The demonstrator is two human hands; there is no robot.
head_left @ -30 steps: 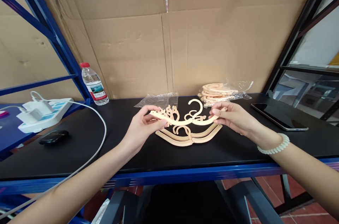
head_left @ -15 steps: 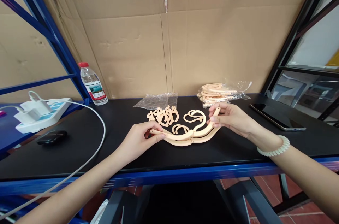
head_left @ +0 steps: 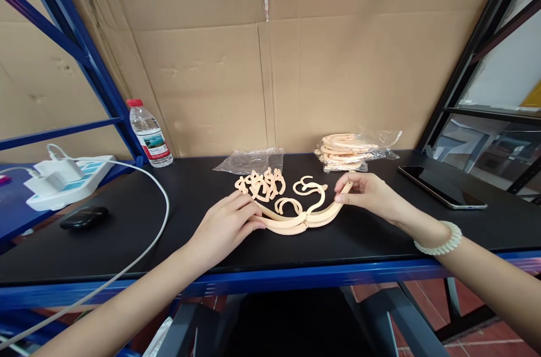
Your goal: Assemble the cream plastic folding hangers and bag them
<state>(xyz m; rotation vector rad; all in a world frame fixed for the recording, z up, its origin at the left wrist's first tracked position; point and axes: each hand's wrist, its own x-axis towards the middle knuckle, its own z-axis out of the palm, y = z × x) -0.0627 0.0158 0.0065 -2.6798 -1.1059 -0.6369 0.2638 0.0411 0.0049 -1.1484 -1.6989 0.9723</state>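
Observation:
A pale beige hanger (head_left: 287, 222) lies low over the black tabletop, its two curved double-layered arms meeting at a middle joint, with an S-shaped hook (head_left: 320, 195) rising from there. My left hand (head_left: 230, 222) is closed around the left arm's end, fingers over the top and thumb in front. At the other end, my right hand (head_left: 366, 195) pinches the tip of the right arm between thumb and fingers. Just behind the hanger are loose curved hook pieces (head_left: 289, 202), and a pile of small beige parts (head_left: 262, 183) sits beyond my left hand.
Behind the pile lies a clear plastic bag (head_left: 249, 161); another bag of beige parts (head_left: 346, 150) is further right. A tablet (head_left: 442, 187) rests at right. At left are a water bottle (head_left: 150, 134), power strip (head_left: 70, 179), black mouse-like object (head_left: 83, 218) and white cable (head_left: 165, 208).
My left hand has turned further over the hanger's left end, covering its tip. My right hand has lowered slightly, and the upper right arm now lies closer against the lower one.

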